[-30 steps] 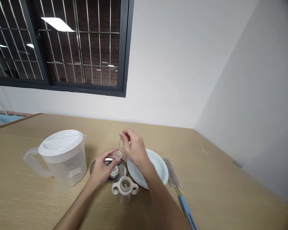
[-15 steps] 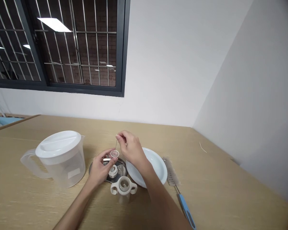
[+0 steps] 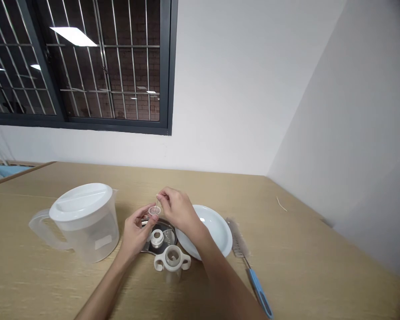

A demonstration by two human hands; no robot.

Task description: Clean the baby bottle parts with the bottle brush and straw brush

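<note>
My left hand (image 3: 135,232) grips a small clear bottle nipple (image 3: 154,211) by its rim, with the wide side tilted upward. Pinched in my right hand (image 3: 180,210) is a thin wire brush (image 3: 157,203), whose lower end sits inside the nipple; its bristles cannot be made out. Below the hands, a round metal tray (image 3: 148,247) carries a white collar ring (image 3: 157,238) and a small clear part (image 3: 169,236). In front of the tray an uncapped baby bottle (image 3: 172,263) with two white handles stands upright.
A lidded clear pitcher (image 3: 93,231) stands left of my hands. To the right lie a white plate (image 3: 220,231), partly behind my right forearm, and a bottle brush (image 3: 258,284) with a blue handle. A pale strip (image 3: 281,204) lies farther right on the wooden table.
My right hand has moved down and slightly left, and less of the thin brush shows above the nipple. The left hand and nipple have shifted slightly left.
</note>
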